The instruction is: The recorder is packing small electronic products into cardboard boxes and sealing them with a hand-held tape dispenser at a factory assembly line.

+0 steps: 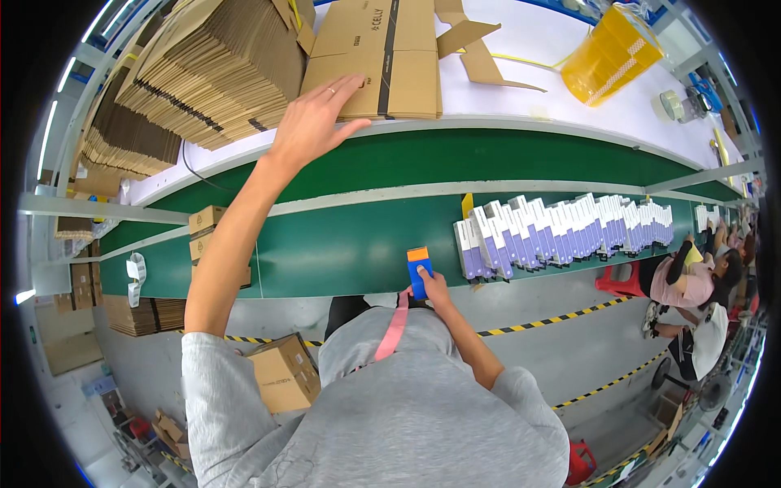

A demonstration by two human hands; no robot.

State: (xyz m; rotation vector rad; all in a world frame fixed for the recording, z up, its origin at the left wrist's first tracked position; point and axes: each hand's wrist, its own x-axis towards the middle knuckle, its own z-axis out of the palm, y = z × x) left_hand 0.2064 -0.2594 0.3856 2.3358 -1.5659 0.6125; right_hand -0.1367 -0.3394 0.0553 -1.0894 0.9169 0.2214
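Note:
My left hand point(320, 118) reaches far forward to the raised white shelf. Its fingers are stretched out and rest on the near left part of a brown carton point(413, 81) with a dark stripe, the thumb apart at the near edge. Low in front of my body, my right hand point(435, 290) is closed round a blue hand tool with a flat orange end point(417, 262). That orange end points away from me, over the green bench's near edge; the tool's exact kind does not show.
Stacked flat cartons point(220, 73) stand left of the carton. A roll of yellow tape point(612, 57) lies right on the shelf. Rows of white and purple boxes point(561, 236) line the green bench point(342, 252). Small brown boxes point(205, 220) sit left. Other people point(704, 285) work far right.

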